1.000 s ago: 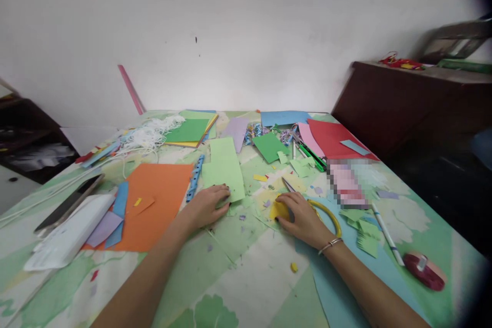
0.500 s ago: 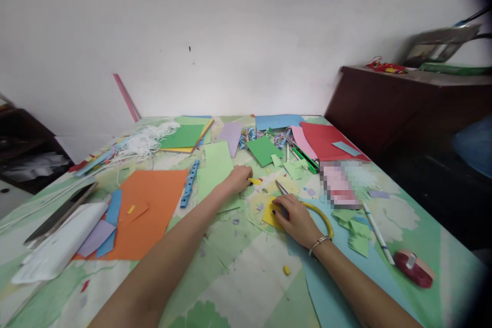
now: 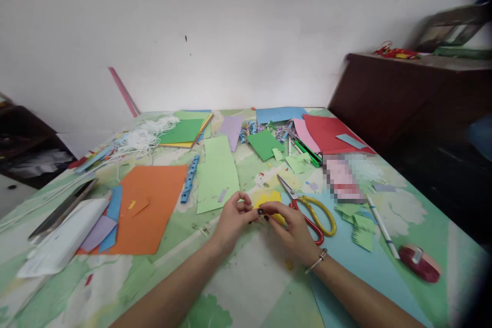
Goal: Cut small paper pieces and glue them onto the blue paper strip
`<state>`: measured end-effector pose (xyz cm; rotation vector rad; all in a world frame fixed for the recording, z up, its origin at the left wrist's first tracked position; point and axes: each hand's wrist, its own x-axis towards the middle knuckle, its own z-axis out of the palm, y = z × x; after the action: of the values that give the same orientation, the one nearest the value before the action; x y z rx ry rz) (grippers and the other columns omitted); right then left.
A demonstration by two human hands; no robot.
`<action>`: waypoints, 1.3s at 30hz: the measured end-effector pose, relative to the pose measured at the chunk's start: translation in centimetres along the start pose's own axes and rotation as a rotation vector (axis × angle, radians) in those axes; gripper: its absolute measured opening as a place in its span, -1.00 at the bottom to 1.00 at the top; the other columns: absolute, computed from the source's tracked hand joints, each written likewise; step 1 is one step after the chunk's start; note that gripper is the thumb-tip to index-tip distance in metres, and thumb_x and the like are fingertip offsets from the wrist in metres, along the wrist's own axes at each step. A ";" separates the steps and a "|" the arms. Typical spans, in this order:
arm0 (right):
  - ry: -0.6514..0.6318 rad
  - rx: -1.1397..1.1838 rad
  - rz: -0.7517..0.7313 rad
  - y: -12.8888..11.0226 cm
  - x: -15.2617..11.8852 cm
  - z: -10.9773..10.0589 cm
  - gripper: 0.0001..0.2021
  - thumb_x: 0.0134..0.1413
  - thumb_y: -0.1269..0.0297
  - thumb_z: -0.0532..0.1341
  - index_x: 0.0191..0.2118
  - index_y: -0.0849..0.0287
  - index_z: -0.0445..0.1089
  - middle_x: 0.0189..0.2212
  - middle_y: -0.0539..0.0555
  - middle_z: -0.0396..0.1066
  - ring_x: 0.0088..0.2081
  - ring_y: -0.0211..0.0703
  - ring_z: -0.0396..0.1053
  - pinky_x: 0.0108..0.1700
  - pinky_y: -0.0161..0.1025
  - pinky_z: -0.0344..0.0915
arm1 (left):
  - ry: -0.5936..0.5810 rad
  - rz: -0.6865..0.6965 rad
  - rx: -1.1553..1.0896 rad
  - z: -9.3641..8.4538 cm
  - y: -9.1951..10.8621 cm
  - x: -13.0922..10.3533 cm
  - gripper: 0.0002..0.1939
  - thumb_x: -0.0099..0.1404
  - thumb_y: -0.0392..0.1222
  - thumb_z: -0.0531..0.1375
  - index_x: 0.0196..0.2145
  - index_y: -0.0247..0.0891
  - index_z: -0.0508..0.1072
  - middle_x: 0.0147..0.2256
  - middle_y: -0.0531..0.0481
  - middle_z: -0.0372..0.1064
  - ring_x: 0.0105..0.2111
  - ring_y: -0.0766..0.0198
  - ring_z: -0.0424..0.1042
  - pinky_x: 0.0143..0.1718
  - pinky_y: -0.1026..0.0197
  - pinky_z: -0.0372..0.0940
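The two hands meet near the middle of the table [image 3: 246, 287]. The left hand [image 3: 230, 218] has its fingers curled in, and its fingertips pinch at the edge of a small yellow paper piece [image 3: 271, 199]. The right hand [image 3: 292, 225] holds the same yellow piece from the other side, with finger and thumb closed on it. The yellow piece sits just above the table, between the two hands, and part of it is hidden by the fingers.

At about 3 o'clock from the hands lie scissors [image 3: 309, 205] with yellow and red handles. Their blades point up toward 11 o'clock. They are just beside the right hand, and I cannot tell if they touch it.

At about 12 o'clock from the left hand lies a long light green sheet [image 3: 217, 171]. Next to it, at 11 o'clock, is a blue strip with holes [image 3: 189, 178]. A big orange sheet [image 3: 154, 205] lies at 9 o'clock. Far off at 1 o'clock is a red sheet [image 3: 330, 136]. At 4 o'clock, near the table edge, sits a dark red tape roll [image 3: 419, 263], with a white pen [image 3: 380, 225] close by it.
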<state>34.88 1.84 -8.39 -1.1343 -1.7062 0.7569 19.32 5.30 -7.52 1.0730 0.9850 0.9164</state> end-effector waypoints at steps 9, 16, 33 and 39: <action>0.055 0.246 0.176 1.1 0.0 0.4 -0.86 -0.08 0.46 0.18 -0.33 0.17 0.43 -0.36 0.06 0.46 -0.28 -0.17 0.40 -0.19 -0.23 0.34 | -0.073 0.167 0.081 -0.5 -1.3 -1.5 -0.85 0.02 -0.31 0.27 -0.43 -0.29 0.35 -0.43 0.05 0.32 -0.38 0.36 0.34 -0.30 0.30 0.24; -0.075 0.278 0.189 0.7 0.0 0.1 -0.91 -0.05 0.41 0.21 -0.34 0.18 0.42 -0.39 0.06 0.44 -0.31 -0.20 0.38 -0.21 -0.24 0.31 | -0.049 0.241 0.244 -1.3 -1.5 -1.7 -0.97 0.09 -0.29 0.22 -0.45 -0.28 0.42 -0.45 0.01 0.34 -0.41 0.33 0.33 -0.33 0.28 0.24; -0.221 0.704 0.287 0.4 0.6 -0.7 -0.86 -0.08 0.23 0.30 -0.37 0.18 0.46 -0.40 0.05 0.36 -0.33 -0.23 0.32 -0.23 -0.27 0.24 | -0.194 0.091 0.037 -1.5 -0.6 -1.5 -0.97 0.02 -0.33 0.26 -0.50 -0.31 0.45 -0.47 0.00 0.39 -0.42 0.34 0.36 -0.34 0.30 0.25; -0.255 0.628 0.183 0.5 0.6 -0.8 -0.89 -0.02 0.25 0.25 -0.40 0.14 0.51 -0.36 0.07 0.30 -0.28 -0.21 0.29 -0.22 -0.24 0.24 | -0.148 0.098 0.046 -1.8 -0.6 -1.2 -0.90 0.04 -0.26 0.28 -0.49 -0.32 0.42 -0.47 0.01 0.37 -0.43 0.36 0.34 -0.34 0.32 0.22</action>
<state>35.68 2.60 -8.31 -0.7757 -1.4099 1.4794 17.35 4.51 -8.16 1.2188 0.8405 0.8840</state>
